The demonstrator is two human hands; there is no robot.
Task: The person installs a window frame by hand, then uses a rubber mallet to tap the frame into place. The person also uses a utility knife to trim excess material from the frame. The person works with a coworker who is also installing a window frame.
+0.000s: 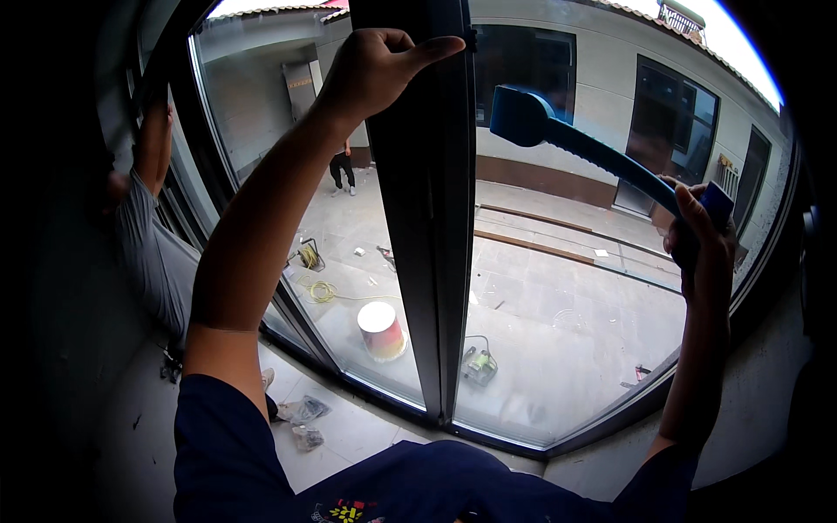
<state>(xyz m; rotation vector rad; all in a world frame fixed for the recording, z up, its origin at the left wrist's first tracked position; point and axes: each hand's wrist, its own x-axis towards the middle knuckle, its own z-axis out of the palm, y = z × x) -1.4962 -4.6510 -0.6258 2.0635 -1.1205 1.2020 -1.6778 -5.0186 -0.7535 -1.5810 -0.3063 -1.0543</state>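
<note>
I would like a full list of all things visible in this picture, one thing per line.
window frame post: one, dark, centre, upright between two panes
blue mallet: one, raised at right, head near the post
bucket: one, white top with reddish side, courtyard floor outside
cable coil: one, yellow, courtyard floor
co-worker: one, grey shirt, left edge, arm raised
distant person: one, dark trousers, courtyard
left hand: on the post, top
right hand: grips the mallet handle
</note>
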